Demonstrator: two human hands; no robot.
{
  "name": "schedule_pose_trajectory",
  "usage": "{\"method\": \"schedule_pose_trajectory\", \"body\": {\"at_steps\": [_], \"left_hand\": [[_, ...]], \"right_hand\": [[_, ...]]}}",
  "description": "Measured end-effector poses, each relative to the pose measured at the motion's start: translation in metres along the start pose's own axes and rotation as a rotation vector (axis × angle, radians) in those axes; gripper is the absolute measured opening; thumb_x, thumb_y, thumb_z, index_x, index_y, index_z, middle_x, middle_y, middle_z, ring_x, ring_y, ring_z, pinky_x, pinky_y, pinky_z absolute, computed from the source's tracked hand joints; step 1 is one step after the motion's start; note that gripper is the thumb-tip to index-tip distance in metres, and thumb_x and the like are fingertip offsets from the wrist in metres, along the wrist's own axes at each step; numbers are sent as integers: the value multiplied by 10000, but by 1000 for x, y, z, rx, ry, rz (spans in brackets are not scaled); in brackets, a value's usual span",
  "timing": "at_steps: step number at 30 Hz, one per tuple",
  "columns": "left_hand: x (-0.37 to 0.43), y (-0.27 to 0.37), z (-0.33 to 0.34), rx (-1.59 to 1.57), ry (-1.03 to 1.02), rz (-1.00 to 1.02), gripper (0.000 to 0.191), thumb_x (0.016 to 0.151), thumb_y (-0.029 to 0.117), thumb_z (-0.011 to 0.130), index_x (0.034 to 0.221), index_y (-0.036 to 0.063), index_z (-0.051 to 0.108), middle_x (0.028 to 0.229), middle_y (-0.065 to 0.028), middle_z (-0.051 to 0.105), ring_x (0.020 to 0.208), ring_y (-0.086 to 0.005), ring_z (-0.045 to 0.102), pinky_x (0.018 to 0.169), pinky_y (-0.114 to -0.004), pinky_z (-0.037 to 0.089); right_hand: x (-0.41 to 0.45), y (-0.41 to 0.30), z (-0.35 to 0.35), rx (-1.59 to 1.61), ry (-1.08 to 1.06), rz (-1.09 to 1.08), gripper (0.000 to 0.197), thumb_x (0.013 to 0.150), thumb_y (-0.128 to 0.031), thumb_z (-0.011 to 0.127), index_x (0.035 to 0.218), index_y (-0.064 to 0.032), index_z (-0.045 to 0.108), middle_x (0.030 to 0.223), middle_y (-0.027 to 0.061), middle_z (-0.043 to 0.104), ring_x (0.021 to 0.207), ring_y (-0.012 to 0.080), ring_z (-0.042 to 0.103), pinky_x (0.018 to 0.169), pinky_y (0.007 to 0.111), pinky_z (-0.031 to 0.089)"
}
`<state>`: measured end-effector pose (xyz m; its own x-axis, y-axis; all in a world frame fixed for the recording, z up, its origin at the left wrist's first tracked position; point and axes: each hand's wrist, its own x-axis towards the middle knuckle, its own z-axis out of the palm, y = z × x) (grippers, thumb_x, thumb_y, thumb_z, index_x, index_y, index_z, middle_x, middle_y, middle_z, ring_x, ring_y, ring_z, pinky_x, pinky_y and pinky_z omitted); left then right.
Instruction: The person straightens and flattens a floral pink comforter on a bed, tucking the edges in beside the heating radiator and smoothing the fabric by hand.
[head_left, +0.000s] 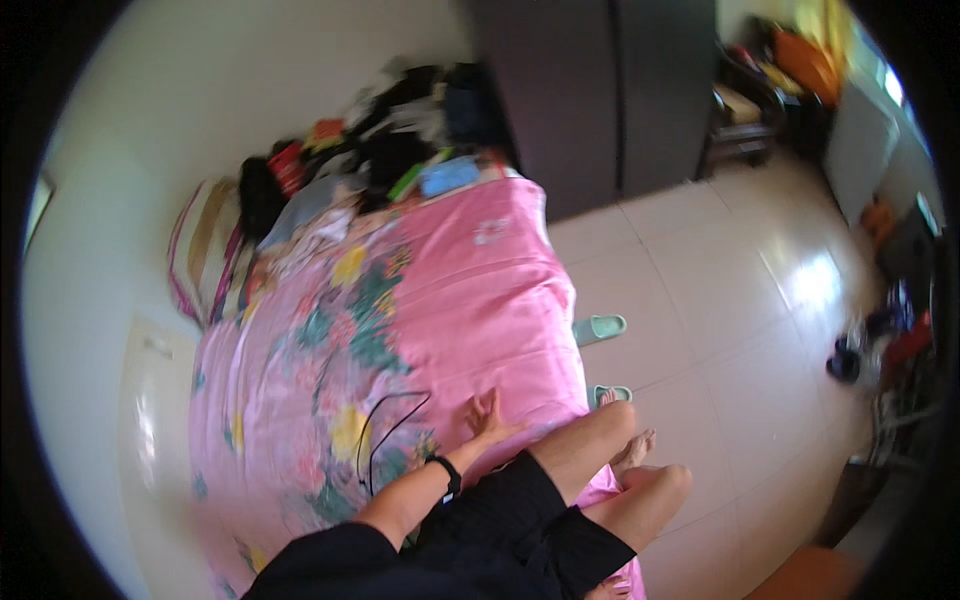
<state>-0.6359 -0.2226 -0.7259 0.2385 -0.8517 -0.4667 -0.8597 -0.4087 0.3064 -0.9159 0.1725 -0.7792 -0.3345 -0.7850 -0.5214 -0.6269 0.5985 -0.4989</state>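
On the pink satin part of the floral bed cover (480, 300), my left hand (486, 421) lies or hovers with its fingers spread and nothing in them. A black band or watch (448, 477) circles that wrist. Left of the forearm, a thin black cable (397, 427) makes a loop on the flowered part of the cover. Only a few fingers of my right hand (611, 589) show at the bottom edge, by the pink cloth; the rest is hidden by the black shorts (517, 517) or cut off.
Clothes and bags (397, 142) are heaped at the bed's far end, near a dark wardrobe (570, 97). Pale green slippers (602, 328) stand on the tiled floor (720, 337) beside the bed; one foot touches or is near the closer one. Blurred items (892, 337) line the right side.
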Motion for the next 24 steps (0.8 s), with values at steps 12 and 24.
{"method": "schedule_pose_trajectory", "body": {"at_steps": [12,24], "left_hand": [[65,-28,103,661,211,-165,1317,634,606,764,1508,108,-86,1547,-250,-101,1430,-442,-20,1149,-544,79],[21,194,-120,-613,-823,233,351,938,247,586,1237,63,570,908,-151,684,831,-176,660,702,-302,507]], "right_hand": [[123,-66,-114,76,-343,122,353,925,-292,576,1131,-6,565,934,149,673,861,283,672,741,351,525],[218,-113,-380,410,-476,448,230,900,-206,604,1029,-17,586,773,142,685,641,197,678,547,322,550]]}}
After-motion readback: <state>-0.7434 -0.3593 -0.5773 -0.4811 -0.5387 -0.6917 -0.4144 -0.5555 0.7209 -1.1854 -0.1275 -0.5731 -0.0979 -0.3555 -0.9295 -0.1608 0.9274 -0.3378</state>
